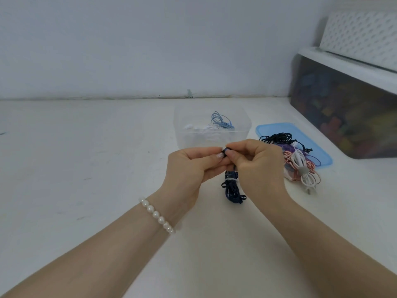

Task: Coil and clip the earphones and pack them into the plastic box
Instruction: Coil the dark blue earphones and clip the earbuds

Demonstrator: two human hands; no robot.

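Note:
My left hand [191, 166] and my right hand [255, 162] meet in the middle of the white table, both pinching the top of a dark blue earphone bundle [232, 190]. The bundle hangs down between the hands, bound by a small white clip, and its lower loops touch the table. Just behind the hands stands the clear plastic box [182, 130], holding a coiled light blue earphone [221, 121] and white earphones [199, 127].
A blue lid [277, 129] lies to the right with a pile of earphones [298, 162] on it: black, purple, pink and white cables. A large dark storage bin [343, 112] with a white lid stands at the far right. The wall is close behind.

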